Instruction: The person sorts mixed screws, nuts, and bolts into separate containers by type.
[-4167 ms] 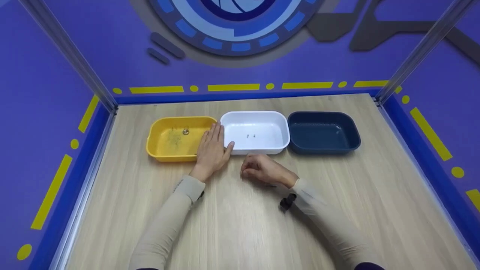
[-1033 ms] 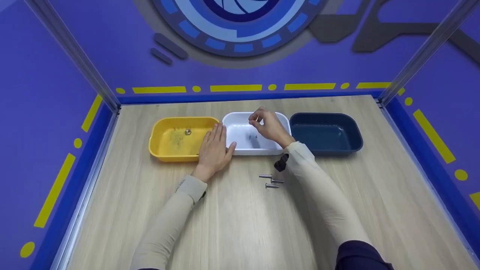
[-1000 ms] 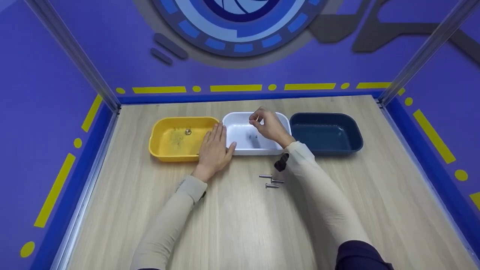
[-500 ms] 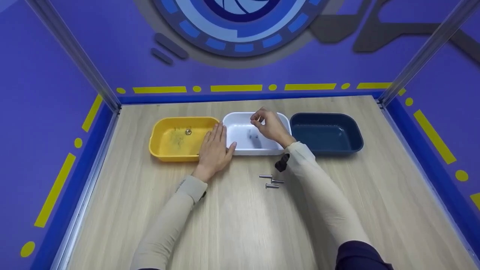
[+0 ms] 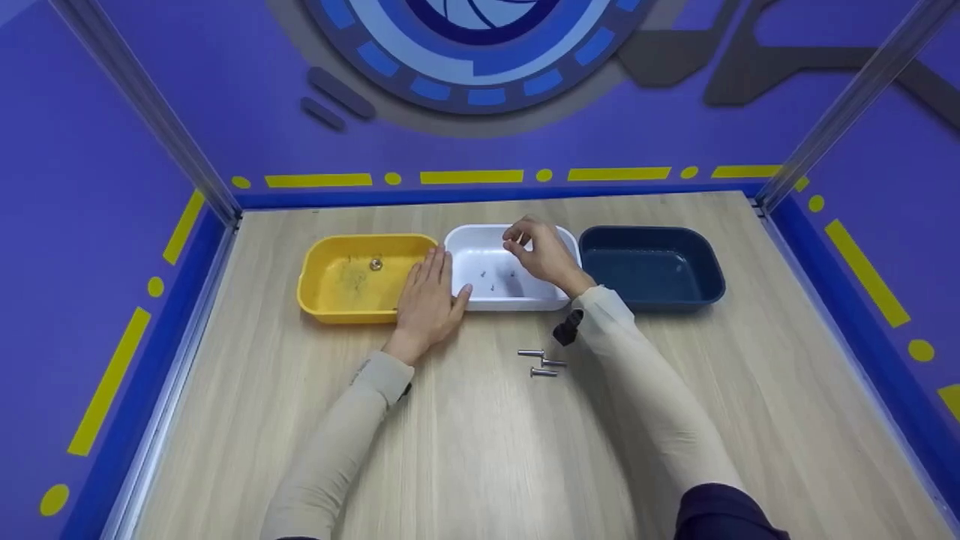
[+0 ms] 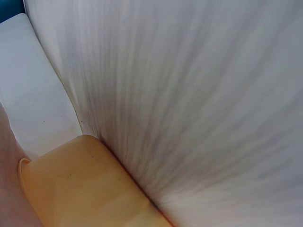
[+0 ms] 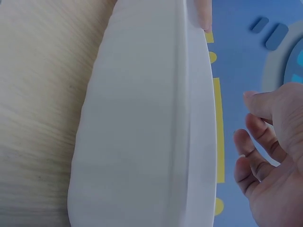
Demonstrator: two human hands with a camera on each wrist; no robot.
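Note:
My left hand (image 5: 426,296) lies with straight fingers across the meeting rims of the yellow bin (image 5: 345,315) and the white bin (image 5: 517,304). Over the white bin hovers my right hand (image 5: 541,251). Its fingers are loosely bent, and the right wrist view shows nothing between the thumb (image 7: 260,104) and fingers. Several small dark screws lie on the white bin's floor, one (image 5: 483,274) at the left and another (image 5: 493,287) nearer the front. A shiny metal nut (image 5: 376,264) sits in the yellow bin.
A dark blue bin (image 5: 651,304) stands against the white bin's right side. On the wooden table (image 5: 480,450) in front are three silver bolts (image 5: 544,372), close together. Blue-purple panels (image 5: 247,135) enclose the back and sides.
Over the last seconds my right hand has risen from the table to above the white bin. One more small screw now shows on its floor. My left hand has stayed put.

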